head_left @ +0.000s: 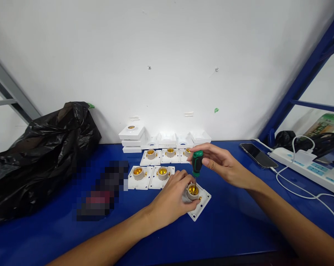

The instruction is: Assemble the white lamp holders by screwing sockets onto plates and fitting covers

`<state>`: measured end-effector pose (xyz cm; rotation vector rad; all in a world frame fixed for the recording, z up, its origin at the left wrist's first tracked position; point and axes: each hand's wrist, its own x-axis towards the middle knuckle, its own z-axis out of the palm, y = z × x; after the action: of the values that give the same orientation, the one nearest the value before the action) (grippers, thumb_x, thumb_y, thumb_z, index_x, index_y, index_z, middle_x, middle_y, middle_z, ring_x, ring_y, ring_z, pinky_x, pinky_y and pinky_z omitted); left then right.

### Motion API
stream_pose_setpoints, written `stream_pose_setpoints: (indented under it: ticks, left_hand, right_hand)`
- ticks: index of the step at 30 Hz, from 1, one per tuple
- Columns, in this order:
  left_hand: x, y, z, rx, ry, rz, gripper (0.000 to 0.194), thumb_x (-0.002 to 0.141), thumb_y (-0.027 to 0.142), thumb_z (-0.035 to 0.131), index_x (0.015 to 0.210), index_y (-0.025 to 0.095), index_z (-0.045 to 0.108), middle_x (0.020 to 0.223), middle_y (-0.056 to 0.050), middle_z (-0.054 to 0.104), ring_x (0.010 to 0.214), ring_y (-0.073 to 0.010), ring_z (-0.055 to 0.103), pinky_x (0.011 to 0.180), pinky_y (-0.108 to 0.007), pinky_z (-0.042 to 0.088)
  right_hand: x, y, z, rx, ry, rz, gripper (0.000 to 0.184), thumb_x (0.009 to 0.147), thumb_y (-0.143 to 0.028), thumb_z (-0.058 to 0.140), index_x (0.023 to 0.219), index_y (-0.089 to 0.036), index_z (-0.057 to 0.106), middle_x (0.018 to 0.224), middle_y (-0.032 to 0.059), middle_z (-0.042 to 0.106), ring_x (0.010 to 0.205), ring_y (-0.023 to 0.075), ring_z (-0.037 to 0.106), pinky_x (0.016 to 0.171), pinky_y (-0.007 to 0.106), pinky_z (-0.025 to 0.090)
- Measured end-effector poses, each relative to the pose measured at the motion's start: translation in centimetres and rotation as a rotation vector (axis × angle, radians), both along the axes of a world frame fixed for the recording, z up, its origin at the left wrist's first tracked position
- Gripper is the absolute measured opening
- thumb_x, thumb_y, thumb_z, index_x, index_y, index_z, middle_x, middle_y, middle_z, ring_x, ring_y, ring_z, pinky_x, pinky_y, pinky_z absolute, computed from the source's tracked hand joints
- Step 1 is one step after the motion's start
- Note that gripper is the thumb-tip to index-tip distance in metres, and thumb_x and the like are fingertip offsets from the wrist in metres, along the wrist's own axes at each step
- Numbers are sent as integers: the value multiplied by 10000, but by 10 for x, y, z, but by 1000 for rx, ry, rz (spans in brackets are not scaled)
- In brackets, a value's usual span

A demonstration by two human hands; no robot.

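My left hand (174, 195) grips the round collar of a lamp socket (193, 190) with a brass-coloured inside, seated on a square white base plate (202, 207) turned askew on the table. In my right hand (222, 162) is a small screwdriver (197, 162) with a green and black handle, held upright between thumb and fingers. Its shaft points down into the socket; the tip is hidden inside. Beside my left hand lie more plates with sockets, such as one lamp socket (162, 173) in the near row and another lamp socket (150, 153) in the row behind.
White covers (131, 138) are stacked against the wall, with more covers alongside. A black plastic bag (58, 147) fills the left side, near a blurred-out dark object (100, 195). At right lie a phone (258, 155), a power strip (307, 168) and white cables. The table (238, 229) is blue.
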<state>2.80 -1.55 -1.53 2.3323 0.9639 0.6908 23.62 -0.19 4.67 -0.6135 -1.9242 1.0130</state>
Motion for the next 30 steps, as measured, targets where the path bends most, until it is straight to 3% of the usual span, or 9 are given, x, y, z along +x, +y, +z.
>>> stream_pose_setpoints:
  ticks: [5, 8, 11, 13, 15, 20, 23, 26, 30]
  left_hand:
    - [0, -1, 2, -14, -7, 3, 299, 801, 178, 801, 1000, 224, 583, 1074, -29, 599, 1041, -253, 575, 934, -400, 464]
    - [0, -2, 4, -14, -2, 5, 306, 800, 171, 804, 997, 223, 575, 1076, -32, 601, 1057, -260, 572, 942, -402, 458]
    - [1, -2, 4, -10, 4, 11, 307, 800, 174, 809, 1001, 219, 582, 1061, -33, 595, 1054, -263, 569, 949, -406, 453]
    - [1, -2, 4, -9, 8, 12, 310, 797, 187, 816, 1003, 217, 587, 1054, -32, 590, 1046, -263, 568, 949, -409, 452]
    - [1, -2, 4, -16, 8, 9, 313, 792, 187, 819, 997, 218, 584, 1059, -31, 591, 1048, -263, 566, 947, -407, 452]
    - [1, -1, 2, -26, -6, 1, 296, 803, 188, 802, 976, 228, 565, 1065, -28, 601, 1055, -259, 565, 945, -401, 449]
    - [0, 0, 2, -22, 0, 1, 309, 799, 193, 806, 993, 228, 568, 1061, -28, 598, 1043, -258, 568, 936, -401, 452]
    - [0, 0, 1, -10, -1, 5, 319, 785, 190, 814, 994, 228, 576, 1065, -30, 598, 1037, -258, 569, 929, -397, 458]
    - [0, 0, 1, -8, -15, 1, 293, 793, 200, 801, 993, 231, 590, 1075, -37, 608, 1045, -257, 568, 931, -397, 463]
  right_hand:
    - [-4, 6, -12, 141, 83, -205, 332, 841, -301, 827, 1133, -309, 670, 962, 0, 616, 886, 162, 602, 812, 327, 553]
    - [-6, 4, -17, 176, 65, -261, 348, 874, -312, 792, 1195, -319, 658, 1014, 15, 624, 957, 183, 601, 870, 353, 540]
    - [-7, 1, -14, 125, 33, -193, 298, 985, -339, 645, 1283, -334, 650, 1182, 48, 656, 1108, 209, 615, 978, 419, 517]
    - [-7, 1, -11, 55, 67, -109, 279, 1013, -336, 598, 1288, -329, 649, 1180, 52, 680, 1120, 207, 639, 995, 440, 521]
    - [-7, 3, -9, 32, 124, -78, 237, 986, -322, 647, 1222, -306, 667, 1078, 39, 691, 1038, 191, 664, 949, 416, 546]
    - [-8, 8, -13, 136, 198, -208, 261, 848, -300, 814, 1058, -274, 660, 904, -8, 589, 845, 149, 583, 766, 307, 535]
    - [-9, 4, -11, 98, 144, -197, 298, 904, -320, 754, 1186, -301, 659, 989, 13, 619, 914, 163, 598, 813, 327, 544]
    - [-8, 1, -8, 3, 89, -92, 278, 999, -345, 619, 1274, -313, 647, 1135, 52, 674, 1040, 189, 638, 895, 385, 559]
    - [-8, 3, -10, 1, 133, -55, 239, 935, -331, 716, 1162, -280, 659, 1010, 31, 665, 957, 177, 652, 803, 344, 577]
